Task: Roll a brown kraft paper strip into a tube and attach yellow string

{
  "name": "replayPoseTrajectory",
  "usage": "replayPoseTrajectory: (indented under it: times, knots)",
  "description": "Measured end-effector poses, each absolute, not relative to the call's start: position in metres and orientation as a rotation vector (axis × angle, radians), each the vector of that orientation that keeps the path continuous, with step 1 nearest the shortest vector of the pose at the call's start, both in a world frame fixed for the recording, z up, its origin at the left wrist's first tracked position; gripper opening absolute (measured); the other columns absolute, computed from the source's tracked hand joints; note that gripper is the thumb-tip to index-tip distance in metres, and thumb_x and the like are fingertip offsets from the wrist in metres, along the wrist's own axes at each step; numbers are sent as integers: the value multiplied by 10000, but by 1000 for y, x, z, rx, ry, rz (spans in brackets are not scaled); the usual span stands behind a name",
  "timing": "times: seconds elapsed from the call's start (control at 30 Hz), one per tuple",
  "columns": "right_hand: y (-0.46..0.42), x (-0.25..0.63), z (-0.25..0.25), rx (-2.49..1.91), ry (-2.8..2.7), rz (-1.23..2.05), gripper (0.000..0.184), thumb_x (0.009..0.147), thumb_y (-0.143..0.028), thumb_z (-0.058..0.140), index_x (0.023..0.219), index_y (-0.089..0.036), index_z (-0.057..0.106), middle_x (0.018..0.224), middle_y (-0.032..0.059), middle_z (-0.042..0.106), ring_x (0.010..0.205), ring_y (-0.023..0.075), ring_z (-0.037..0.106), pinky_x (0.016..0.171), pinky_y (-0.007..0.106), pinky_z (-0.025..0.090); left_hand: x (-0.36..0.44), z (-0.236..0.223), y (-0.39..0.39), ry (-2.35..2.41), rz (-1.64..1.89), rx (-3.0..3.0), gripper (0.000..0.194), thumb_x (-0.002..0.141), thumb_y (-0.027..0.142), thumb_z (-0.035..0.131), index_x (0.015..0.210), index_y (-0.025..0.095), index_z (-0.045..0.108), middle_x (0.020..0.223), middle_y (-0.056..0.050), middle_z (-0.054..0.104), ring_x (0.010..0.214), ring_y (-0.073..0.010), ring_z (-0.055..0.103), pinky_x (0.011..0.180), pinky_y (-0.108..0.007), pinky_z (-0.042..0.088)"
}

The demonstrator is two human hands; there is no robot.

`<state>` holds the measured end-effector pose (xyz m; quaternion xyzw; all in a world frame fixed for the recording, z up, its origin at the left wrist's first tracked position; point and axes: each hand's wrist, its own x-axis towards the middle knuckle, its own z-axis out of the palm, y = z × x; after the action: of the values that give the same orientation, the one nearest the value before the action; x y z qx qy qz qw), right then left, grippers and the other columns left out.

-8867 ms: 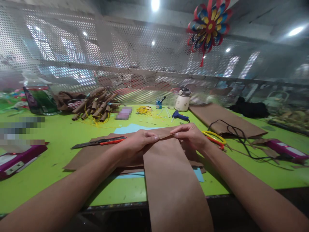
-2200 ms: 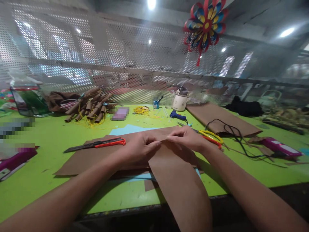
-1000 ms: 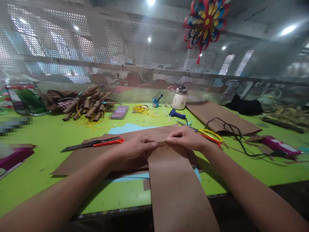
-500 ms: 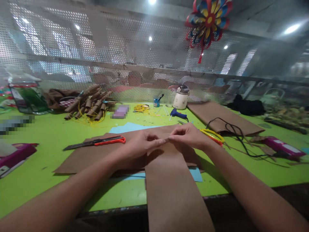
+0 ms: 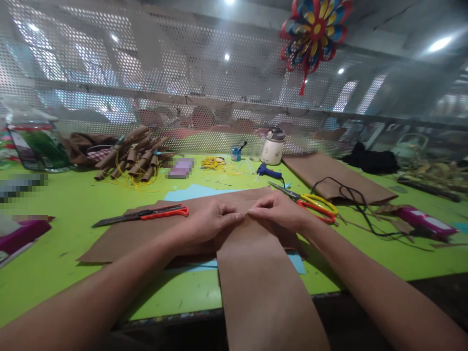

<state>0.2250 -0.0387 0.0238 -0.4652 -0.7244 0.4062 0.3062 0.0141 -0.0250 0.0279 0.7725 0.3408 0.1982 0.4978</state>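
Observation:
A long strip of brown paper point(image 5: 263, 282) runs from the table over its front edge towards me. Its far end is pinched between the fingertips of my left hand point(image 5: 208, 222) and my right hand point(image 5: 280, 210), which almost meet there. The edge under the fingers is partly hidden. Beneath lie wider brown paper sheets point(image 5: 124, 241) on light blue paper point(image 5: 190, 193). A red-handled utility knife point(image 5: 157, 213) rests on the sheets, left of my left hand. Scissors with yellow and red handles point(image 5: 318, 207) lie just beyond my right wrist.
Further back on the green table point(image 5: 175, 302) are rolled brown tubes point(image 5: 139, 156), yellow string point(image 5: 212, 164), a blue glue gun point(image 5: 269, 171) and a white jar point(image 5: 272, 148). Folded brown paper point(image 5: 336, 175) and a black cord point(image 5: 360, 207) lie to the right; a green bottle point(image 5: 38, 144) stands left.
Both hands have shifted slightly left and nearer to me along the strip's end, still pinching. More of the scissors shows past my right hand, and the view has moved a little.

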Motion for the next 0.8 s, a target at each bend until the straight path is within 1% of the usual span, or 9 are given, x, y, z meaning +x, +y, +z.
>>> replayPoseTrajectory:
  times: [0.07, 0.13, 0.2, 0.3, 0.37, 0.5, 0.6, 0.7, 0.8]
  knots:
    - [-40, 222, 24, -1236, -1929, 963, 231, 755, -337, 608, 662, -132, 659, 587, -12, 551, 565, 90, 443, 536, 220, 340, 14, 27, -28, 819, 461, 1667, 325, 789, 483, 553, 779, 160, 587, 710, -1, 572, 617, -126, 489, 541, -230, 350]
    - [-41, 222, 25, -1230, -1949, 883, 234, 764, -323, 591, 646, -128, 648, 563, -12, 536, 547, 88, 436, 523, 221, 332, 14, 26, -30, 783, 460, 1497, 313, 776, 482, 576, 811, 171, 584, 724, -2, 589, 622, -132, 515, 561, -241, 377]
    - [-40, 225, 26, -1227, -1964, 843, 250, 775, -324, 575, 635, -127, 639, 551, -13, 530, 535, 88, 435, 518, 223, 331, 12, 25, -28, 763, 474, 1438, 286, 763, 457, 605, 760, 173, 569, 681, 10, 574, 601, -123, 513, 576, -246, 390]
    - [-35, 232, 27, -1235, -1977, 813, 277, 778, -352, 576, 624, -129, 634, 562, -12, 536, 545, 89, 447, 533, 227, 340, 9, 23, -22, 770, 490, 1454, 288, 756, 398, 632, 631, 163, 521, 572, 34, 498, 534, -96, 464, 578, -243, 390]
    - [-32, 237, 26, -1239, -1964, 825, 280, 762, -377, 599, 634, -132, 643, 573, -12, 540, 552, 90, 449, 536, 229, 341, 7, 23, -22, 748, 491, 1410, 270, 773, 381, 617, 641, 161, 534, 573, 32, 494, 523, -92, 456, 581, -247, 393]
    - [-31, 241, 26, -1274, -1842, 918, 302, 683, -427, 682, 626, -134, 639, 532, -23, 507, 505, 75, 403, 479, 222, 295, 7, 27, -29, 668, 464, 1268, 216, 807, 378, 578, 777, 165, 590, 690, -1, 570, 591, -111, 514, 617, -260, 413]
    - [-33, 240, 29, -1292, -1745, 1007, 342, 645, -444, 712, 570, -132, 593, 485, -34, 475, 459, 59, 351, 445, 221, 246, 7, 31, -34, 658, 445, 1252, 201, 801, 361, 596, 758, 165, 585, 689, 6, 570, 596, -103, 511, 620, -248, 413]
    - [-34, 240, 32, -1250, -1704, 1042, 354, 630, -434, 726, 528, -137, 563, 465, -43, 453, 452, 52, 328, 445, 225, 229, 7, 34, -33, 641, 448, 1281, 225, 810, 378, 585, 750, 161, 584, 692, 6, 575, 601, -99, 516, 628, -246, 421]
    - [-31, 244, 32, -1242, -1686, 1038, 339, 629, -424, 732, 538, -137, 576, 463, -49, 441, 453, 53, 327, 447, 225, 226, 5, 33, -28, 663, 440, 1391, 248, 807, 399, 582, 755, 156, 591, 735, -8, 606, 651, -118, 557, 653, -260, 449]
